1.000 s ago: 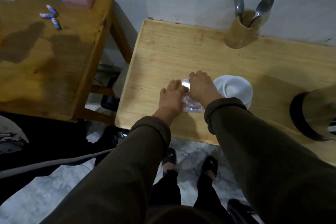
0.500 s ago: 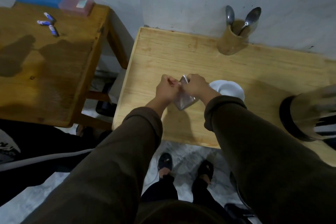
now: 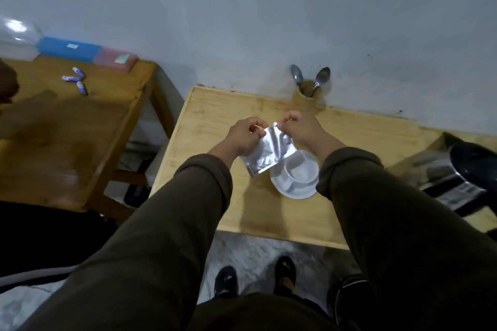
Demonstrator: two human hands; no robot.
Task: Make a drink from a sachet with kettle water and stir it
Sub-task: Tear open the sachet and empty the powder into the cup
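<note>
A silver foil sachet [image 3: 269,152] hangs in the air above the light wooden table [image 3: 209,126]. My left hand [image 3: 243,137] pinches its top left corner and my right hand [image 3: 302,130] pinches its top right corner. Just below and to the right of the sachet stands a white cup [image 3: 300,169] on a white saucer [image 3: 293,191]. A steel kettle with a black lid [image 3: 457,174] stands at the table's right edge, blurred. At the back against the wall, a wooden holder [image 3: 308,98] carries two metal spoons [image 3: 321,78].
A darker wooden table [image 3: 67,137] stands to the left, with small blue tubes [image 3: 76,80], a blue box [image 3: 68,48] and a pink box [image 3: 115,59] on it. A gap separates the two tables. My feet in dark sandals [image 3: 255,279] stand on a marbled floor.
Both hands have lifted the sachet off the table and now hold it up by its top corners. The head camera has tilted back, showing more wall.
</note>
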